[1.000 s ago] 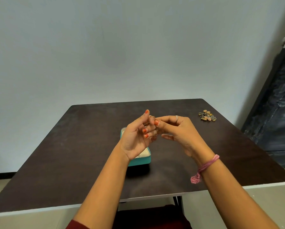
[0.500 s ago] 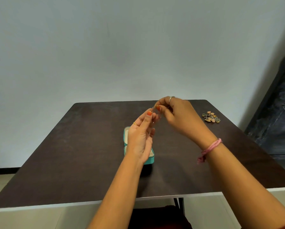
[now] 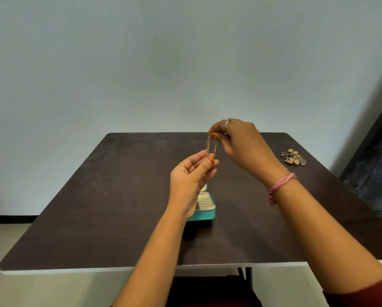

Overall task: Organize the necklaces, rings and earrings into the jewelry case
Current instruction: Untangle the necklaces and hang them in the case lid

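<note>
A thin gold necklace chain [image 3: 210,145] hangs doubled between my two hands above the table. My right hand [image 3: 241,144] pinches its upper end, raised at the table's far middle. My left hand [image 3: 191,180] holds the lower end between thumb and fingers, palm turned up. Below my left hand sits the open teal jewelry case [image 3: 204,207] with a cream lining and ring rolls; my hand hides its left part. A small pile of mixed jewelry [image 3: 293,157] lies at the table's far right.
The dark brown table [image 3: 97,196] has a white front edge. A pale wall stands behind it. A dark door or cabinet [image 3: 376,151] is at the right. A dark red seat [image 3: 207,291] shows beneath the table's front edge.
My hands have moved apart: the right hand rose and pulled the chain upward out of the left hand, so the chain now hangs stretched between them. The case shows more.
</note>
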### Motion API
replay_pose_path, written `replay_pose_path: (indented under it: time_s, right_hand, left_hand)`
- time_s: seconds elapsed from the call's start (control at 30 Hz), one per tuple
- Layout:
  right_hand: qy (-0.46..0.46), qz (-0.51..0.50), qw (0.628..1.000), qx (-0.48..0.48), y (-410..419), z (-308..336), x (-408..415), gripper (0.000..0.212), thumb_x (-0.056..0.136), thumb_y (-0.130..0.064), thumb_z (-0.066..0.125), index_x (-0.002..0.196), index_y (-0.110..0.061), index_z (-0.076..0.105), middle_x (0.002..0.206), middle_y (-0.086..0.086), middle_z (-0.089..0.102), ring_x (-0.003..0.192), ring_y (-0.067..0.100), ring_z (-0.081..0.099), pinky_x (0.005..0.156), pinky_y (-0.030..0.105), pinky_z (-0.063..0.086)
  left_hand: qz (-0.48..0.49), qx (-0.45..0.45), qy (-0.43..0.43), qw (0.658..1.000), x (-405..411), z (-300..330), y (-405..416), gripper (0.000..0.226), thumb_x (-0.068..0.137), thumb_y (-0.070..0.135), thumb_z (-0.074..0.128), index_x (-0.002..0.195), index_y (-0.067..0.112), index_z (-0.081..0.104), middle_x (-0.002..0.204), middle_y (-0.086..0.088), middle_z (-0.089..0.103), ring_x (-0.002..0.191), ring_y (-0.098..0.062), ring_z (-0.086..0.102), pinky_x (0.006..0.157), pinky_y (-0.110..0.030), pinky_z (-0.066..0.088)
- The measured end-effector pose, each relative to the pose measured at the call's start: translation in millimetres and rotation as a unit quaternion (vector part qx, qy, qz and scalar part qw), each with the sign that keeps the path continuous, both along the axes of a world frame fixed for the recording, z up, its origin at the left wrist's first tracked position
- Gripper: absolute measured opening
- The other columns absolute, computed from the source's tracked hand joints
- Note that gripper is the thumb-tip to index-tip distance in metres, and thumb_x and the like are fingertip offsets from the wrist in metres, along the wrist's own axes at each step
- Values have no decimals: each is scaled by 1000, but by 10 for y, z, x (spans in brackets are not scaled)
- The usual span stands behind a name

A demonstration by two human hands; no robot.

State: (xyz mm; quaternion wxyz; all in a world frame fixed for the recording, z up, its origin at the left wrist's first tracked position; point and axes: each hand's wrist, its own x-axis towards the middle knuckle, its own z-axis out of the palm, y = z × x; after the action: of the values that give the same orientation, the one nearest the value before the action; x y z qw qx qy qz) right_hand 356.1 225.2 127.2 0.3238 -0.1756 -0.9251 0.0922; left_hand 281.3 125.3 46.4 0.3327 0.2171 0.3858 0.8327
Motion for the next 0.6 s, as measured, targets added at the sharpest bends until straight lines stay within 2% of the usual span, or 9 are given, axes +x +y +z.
replay_pose_path:
  time_s: [0.07, 0.17, 0.3, 0.37, 0.43, 0.6]
  right_hand:
    - [-5, 8, 1000, 4, 37, -52, -41, 18, 95, -13, 55, 106, -11, 68, 104, 5, 69, 94, 19, 63, 80, 26, 45]
    - [-10, 10, 1000, 2, 113, -114, -103, 18, 95, -14, 55, 107, -12, 68, 104, 5, 70, 94, 20, 63, 80, 26, 46]
    - [-28, 3, 1000, -5, 203, -196, -164, 18, 95, -17, 54, 105, -14, 68, 101, 2, 69, 92, 19, 63, 80, 35, 50]
    - [-37, -1, 999, -10, 235, -246, -191, 18, 96, -20, 53, 106, -17, 68, 101, 0, 68, 92, 18, 63, 80, 37, 52]
    - [-48, -5, 999, -12, 261, -309, -230, 19, 97, -22, 51, 107, -19, 67, 103, -1, 68, 93, 17, 63, 79, 38, 52]
    - [-68, -8, 998, -8, 300, -513, -304, 20, 97, -23, 50, 109, -20, 66, 104, -1, 67, 95, 16, 61, 78, 35, 52]
  left_hand:
    - [-23, -27, 19, 999, -91, -44, -17, 23, 84, -3, 64, 105, 5, 66, 94, -9, 74, 84, -18, 71, 81, -30, 58]
    - [-45, -119, 95, 987, -286, -135, -81, 28, 84, -1, 66, 111, 6, 65, 101, -8, 74, 91, -17, 70, 82, -29, 57]
    - [48, -219, 140, 965, -618, -315, -105, 19, 88, 7, 63, 105, 16, 66, 98, -1, 73, 85, -9, 68, 71, -22, 55]
    - [129, -281, 178, 934, -786, -461, -84, 13, 89, 16, 62, 101, 21, 64, 100, 2, 70, 85, -5, 64, 70, -20, 53]
    - [184, -349, 213, 894, -919, -684, -86, 12, 91, 27, 59, 102, 24, 60, 105, 4, 65, 93, -7, 59, 81, -25, 49]
    - [174, -416, 307, 838, -961, -1056, -73, 33, 91, 56, 46, 106, 30, 59, 88, 16, 62, 103, -10, 54, 83, -33, 48]
